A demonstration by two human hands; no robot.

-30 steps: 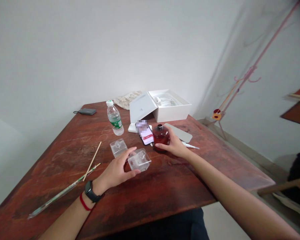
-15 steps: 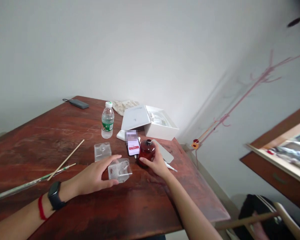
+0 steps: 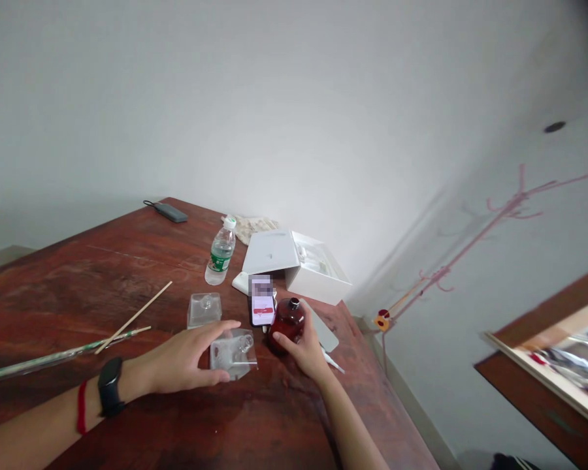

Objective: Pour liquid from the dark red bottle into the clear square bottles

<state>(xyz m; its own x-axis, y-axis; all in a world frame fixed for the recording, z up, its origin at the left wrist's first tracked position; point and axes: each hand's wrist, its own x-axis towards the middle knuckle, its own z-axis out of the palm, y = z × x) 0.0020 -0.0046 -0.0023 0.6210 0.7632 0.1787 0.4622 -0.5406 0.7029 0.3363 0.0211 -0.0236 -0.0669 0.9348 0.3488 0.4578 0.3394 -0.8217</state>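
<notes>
My right hand [image 3: 304,346] is wrapped around a dark red glass bottle [image 3: 289,320] with an uncapped narrow neck; the bottle stands upright on the table. Wearing a black band and a red bracelet, my left hand [image 3: 196,356] curves round a clear molded plastic tray [image 3: 232,352], thumb at its near side and fingers at its far side. Just beyond that hand lies a second clear plastic tray [image 3: 204,309]. A phone [image 3: 262,310] with a lit screen, partly blurred out, lies just left of the bottle.
Behind stand a water bottle [image 3: 220,254] and an open white box [image 3: 318,281], with a cloth [image 3: 249,226] near the wall. Left are a wooden stick [image 3: 137,316] and wrapped sticks [image 3: 53,361]. A grey pouch [image 3: 169,212] lies far left; a pink coat rack [image 3: 470,241] stands right.
The camera view has tilted, so the table sits lower in the picture. Both hands keep their places, at the plastic tray and on the red bottle.
</notes>
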